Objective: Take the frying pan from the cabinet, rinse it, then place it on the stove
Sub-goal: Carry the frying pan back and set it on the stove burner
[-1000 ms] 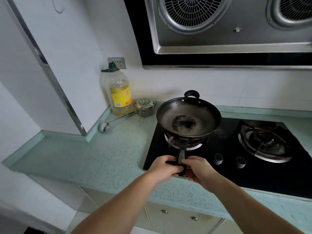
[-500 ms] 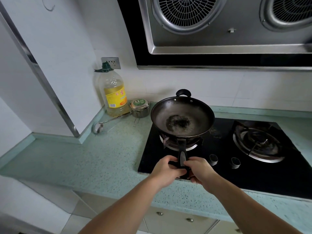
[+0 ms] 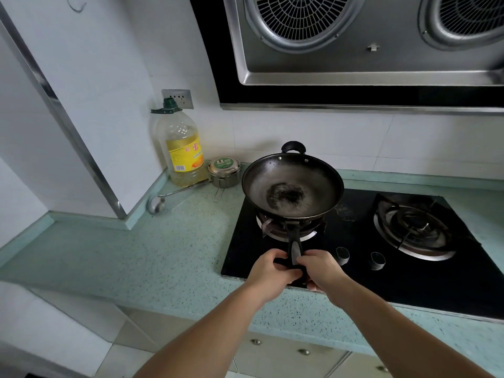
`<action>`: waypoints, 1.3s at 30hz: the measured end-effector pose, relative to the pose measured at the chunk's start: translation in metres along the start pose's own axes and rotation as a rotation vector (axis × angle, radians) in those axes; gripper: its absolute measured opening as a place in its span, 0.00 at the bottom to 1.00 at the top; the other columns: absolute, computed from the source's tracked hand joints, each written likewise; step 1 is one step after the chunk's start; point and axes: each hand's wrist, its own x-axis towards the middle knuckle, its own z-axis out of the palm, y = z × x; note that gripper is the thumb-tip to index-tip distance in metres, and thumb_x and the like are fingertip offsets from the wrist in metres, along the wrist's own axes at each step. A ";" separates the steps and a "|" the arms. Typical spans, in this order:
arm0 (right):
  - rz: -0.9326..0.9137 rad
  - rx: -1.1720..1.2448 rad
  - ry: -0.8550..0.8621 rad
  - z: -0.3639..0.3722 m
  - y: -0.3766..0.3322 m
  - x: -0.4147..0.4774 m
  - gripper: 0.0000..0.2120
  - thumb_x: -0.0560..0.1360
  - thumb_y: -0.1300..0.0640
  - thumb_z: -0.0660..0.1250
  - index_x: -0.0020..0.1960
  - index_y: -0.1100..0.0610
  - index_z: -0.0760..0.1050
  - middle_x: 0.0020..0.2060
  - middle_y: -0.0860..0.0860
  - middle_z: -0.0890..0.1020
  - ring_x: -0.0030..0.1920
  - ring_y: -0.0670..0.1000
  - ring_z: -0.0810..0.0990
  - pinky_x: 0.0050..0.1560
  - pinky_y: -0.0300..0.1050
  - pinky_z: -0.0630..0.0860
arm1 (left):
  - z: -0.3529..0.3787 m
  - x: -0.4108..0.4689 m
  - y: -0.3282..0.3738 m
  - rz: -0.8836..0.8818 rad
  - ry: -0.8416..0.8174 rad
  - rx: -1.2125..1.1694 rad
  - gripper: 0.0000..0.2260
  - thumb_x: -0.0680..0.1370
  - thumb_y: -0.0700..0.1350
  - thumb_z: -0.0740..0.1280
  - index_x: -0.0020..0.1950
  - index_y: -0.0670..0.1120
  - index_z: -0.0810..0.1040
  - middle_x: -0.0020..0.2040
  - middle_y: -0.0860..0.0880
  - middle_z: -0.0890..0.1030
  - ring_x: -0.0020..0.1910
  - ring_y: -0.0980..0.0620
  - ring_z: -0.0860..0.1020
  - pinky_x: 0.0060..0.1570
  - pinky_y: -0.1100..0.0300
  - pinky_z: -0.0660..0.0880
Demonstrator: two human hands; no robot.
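The dark, round metal frying pan [image 3: 293, 184] sits over the left burner [image 3: 286, 233] of the black glass gas stove [image 3: 354, 271], with a blackened patch in the middle of its bowl. Its long black handle [image 3: 294, 242] points back toward the person. Both hands close around the near end of that handle. The left hand [image 3: 268, 274] grips it from the left and the right hand [image 3: 324, 270] from the right, fingers curled and almost meeting. The pan's bowl lies just beyond the hands. On the speckled pale green worktop [image 3: 163, 255] to the left stand a clear plastic oil bottle with a yellow label [image 3: 182, 148] and a small round steel tin [image 3: 225, 171].
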 end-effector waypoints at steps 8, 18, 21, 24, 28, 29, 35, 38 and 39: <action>0.010 0.041 -0.029 0.011 -0.004 -0.005 0.08 0.76 0.57 0.63 0.45 0.60 0.79 0.31 0.53 0.76 0.28 0.50 0.73 0.28 0.40 0.69 | -0.012 -0.009 -0.001 0.011 -0.002 -0.033 0.14 0.74 0.47 0.71 0.59 0.55 0.75 0.48 0.52 0.83 0.48 0.56 0.81 0.41 0.65 0.73; -0.016 0.079 -0.061 0.013 -0.007 -0.009 0.07 0.76 0.58 0.64 0.43 0.59 0.78 0.28 0.52 0.77 0.26 0.49 0.74 0.27 0.40 0.70 | -0.018 -0.015 -0.001 0.026 -0.009 -0.032 0.11 0.73 0.46 0.72 0.52 0.58 0.77 0.47 0.51 0.85 0.48 0.52 0.82 0.43 0.64 0.75; -0.024 0.080 -0.049 0.012 -0.009 -0.011 0.06 0.75 0.60 0.63 0.41 0.59 0.77 0.26 0.51 0.76 0.24 0.48 0.74 0.26 0.39 0.69 | -0.018 -0.015 0.000 0.031 -0.007 -0.031 0.13 0.73 0.47 0.73 0.54 0.56 0.77 0.47 0.51 0.84 0.48 0.55 0.82 0.43 0.66 0.74; -0.037 0.057 -0.041 0.010 -0.009 -0.010 0.06 0.75 0.61 0.62 0.42 0.60 0.75 0.27 0.53 0.74 0.26 0.51 0.71 0.27 0.40 0.67 | -0.013 -0.013 0.000 0.037 -0.004 -0.035 0.14 0.72 0.47 0.73 0.56 0.54 0.76 0.47 0.52 0.84 0.48 0.55 0.82 0.44 0.64 0.76; -0.065 0.005 -0.050 0.004 -0.005 -0.011 0.07 0.75 0.60 0.60 0.48 0.61 0.75 0.29 0.54 0.75 0.28 0.51 0.70 0.27 0.40 0.66 | -0.002 -0.012 -0.001 0.034 -0.009 -0.062 0.19 0.70 0.47 0.74 0.60 0.50 0.77 0.47 0.52 0.85 0.48 0.56 0.83 0.50 0.61 0.78; -0.081 0.003 -0.047 0.003 -0.003 -0.011 0.07 0.76 0.60 0.60 0.50 0.60 0.75 0.30 0.54 0.76 0.28 0.51 0.70 0.26 0.40 0.66 | 0.000 -0.012 -0.001 0.032 -0.009 -0.074 0.20 0.70 0.47 0.74 0.61 0.50 0.76 0.47 0.52 0.85 0.48 0.56 0.83 0.49 0.62 0.78; -0.127 -0.036 -0.056 0.000 -0.001 -0.009 0.09 0.76 0.61 0.59 0.53 0.56 0.75 0.35 0.56 0.76 0.31 0.53 0.71 0.26 0.41 0.65 | 0.002 -0.015 0.001 0.026 0.017 -0.104 0.22 0.71 0.47 0.75 0.62 0.54 0.73 0.47 0.52 0.84 0.47 0.57 0.82 0.41 0.67 0.73; -0.141 -0.040 -0.079 0.002 -0.004 -0.013 0.09 0.76 0.61 0.58 0.53 0.58 0.75 0.35 0.55 0.76 0.32 0.53 0.71 0.27 0.41 0.65 | -0.003 -0.017 0.000 0.032 0.021 -0.094 0.19 0.70 0.48 0.75 0.58 0.55 0.74 0.46 0.52 0.84 0.46 0.56 0.82 0.42 0.67 0.74; -0.147 -0.033 -0.085 0.003 -0.004 -0.014 0.09 0.76 0.62 0.58 0.53 0.59 0.74 0.34 0.55 0.76 0.31 0.53 0.71 0.27 0.41 0.65 | -0.005 -0.018 0.001 0.034 0.022 -0.087 0.18 0.70 0.48 0.75 0.57 0.55 0.75 0.46 0.52 0.84 0.45 0.56 0.82 0.42 0.66 0.75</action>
